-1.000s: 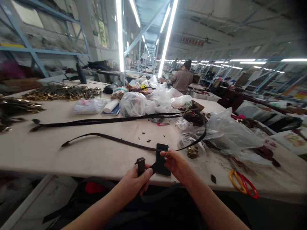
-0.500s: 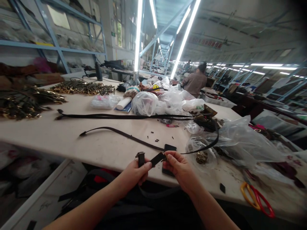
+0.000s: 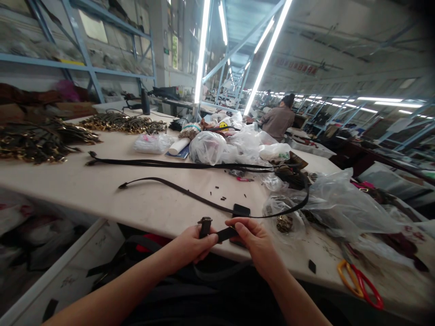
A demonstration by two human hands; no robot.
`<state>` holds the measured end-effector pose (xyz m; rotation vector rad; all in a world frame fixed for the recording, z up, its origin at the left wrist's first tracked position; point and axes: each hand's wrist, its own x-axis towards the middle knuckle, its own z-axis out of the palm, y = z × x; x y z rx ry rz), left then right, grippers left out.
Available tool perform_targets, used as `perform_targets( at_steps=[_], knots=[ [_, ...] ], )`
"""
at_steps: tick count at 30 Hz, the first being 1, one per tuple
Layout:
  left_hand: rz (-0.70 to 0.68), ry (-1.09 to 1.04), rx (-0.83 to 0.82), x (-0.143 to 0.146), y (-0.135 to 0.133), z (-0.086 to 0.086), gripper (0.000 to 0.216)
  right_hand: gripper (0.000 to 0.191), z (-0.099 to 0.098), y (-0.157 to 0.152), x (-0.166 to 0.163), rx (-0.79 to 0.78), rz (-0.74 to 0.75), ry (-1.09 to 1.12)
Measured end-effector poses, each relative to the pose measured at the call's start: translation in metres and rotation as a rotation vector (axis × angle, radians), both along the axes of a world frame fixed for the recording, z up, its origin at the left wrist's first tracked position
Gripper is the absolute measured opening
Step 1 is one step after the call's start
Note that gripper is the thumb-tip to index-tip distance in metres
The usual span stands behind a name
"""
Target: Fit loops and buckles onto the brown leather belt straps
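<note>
Black strap end [image 3: 224,234] is pinched between both hands just over the near edge of the pale worktable [image 3: 102,190]: the left hand [image 3: 192,244] is closed around the part carrying a small dark metal buckle [image 3: 205,225], and the right hand [image 3: 256,240] grips the strap beside it with thumb on top. From the right hand the long thin black strap [image 3: 190,194] runs off across the table to the left and also curves right past a flat black rectangular object [image 3: 240,211] lying just behind the fingers. A second long black strap [image 3: 170,164] lies farther back. Clear crumpled plastic bags [image 3: 336,203] crowd the right side, close to the right hand, with red and yellow handled scissors [image 3: 360,283] near the table edge. White filled plastic bags [image 3: 210,147] sit behind, and heaps of brass-coloured metal fittings [image 3: 44,145] lie far left. Bare tabletop lies open to the left of the hands. A person in a brown top [image 3: 277,120] sits well beyond the table.
</note>
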<state>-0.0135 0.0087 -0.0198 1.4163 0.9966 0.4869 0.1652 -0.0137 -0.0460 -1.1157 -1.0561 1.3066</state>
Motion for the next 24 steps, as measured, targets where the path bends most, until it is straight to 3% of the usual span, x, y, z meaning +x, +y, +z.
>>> perform_targets(
  at_steps=[5,12,19,24],
  knots=[
    [0.134,-0.129,0.133,0.008,-0.007,0.0,0.036,0.045,-0.003,-0.006,-0.017,0.046,-0.155,0.14],
    [0.19,-0.124,0.096,0.013,-0.015,-0.002,0.032,0.042,-0.002,-0.004,-0.027,0.057,-0.237,0.338],
    [0.184,-0.059,0.093,0.006,-0.014,0.001,0.024,0.045,-0.005,-0.007,-0.026,0.106,-0.233,0.119],
    [0.077,-0.174,0.088,0.006,-0.013,0.002,0.029,0.047,-0.004,-0.011,-0.02,0.167,-0.034,-0.144]
  ],
)
